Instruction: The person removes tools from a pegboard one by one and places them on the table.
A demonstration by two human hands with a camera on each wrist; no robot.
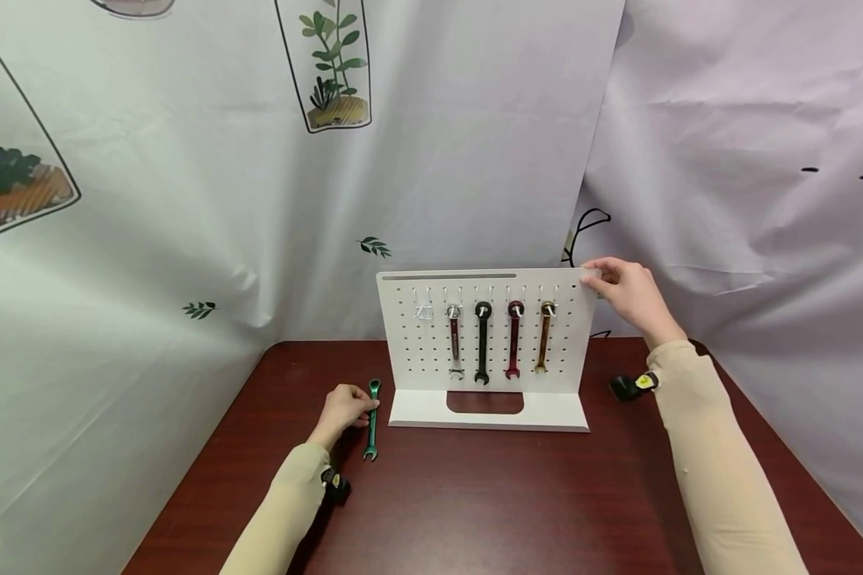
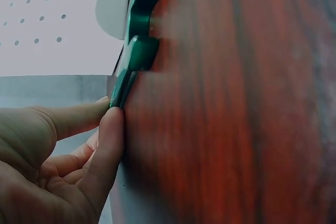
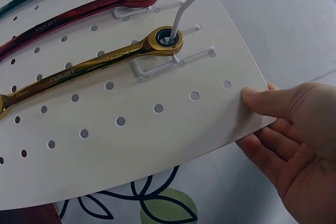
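Observation:
A green combination wrench (image 1: pixel 372 423) is by the table's left part, its ring end away from me. My left hand (image 1: pixel 346 410) pinches its shaft between thumb and fingers; in the left wrist view the green open end (image 2: pixel 142 40) points past the fingertips. At the white pegboard's (image 1: pixel 410 351) upper right corner, my right hand (image 1: pixel 627 292) grips the edge, thumb on the front and fingers behind. On the board's hooks hang a silver wrench (image 1: pixel 455 339), a black wrench (image 1: pixel 483 343), a red wrench (image 1: pixel 514 339) and a gold wrench (image 3: pixel 100 65).
The leftmost hook (image 1: pixel 423 311) on the pegboard bears no wrench. Its white base (image 1: pixel 417 411), with a cut-out, rests on the dark red wooden table (image 1: pixel 475 495). Behind hangs a pale printed curtain (image 1: pixel 467 160). Each wrist wears a black camera strap.

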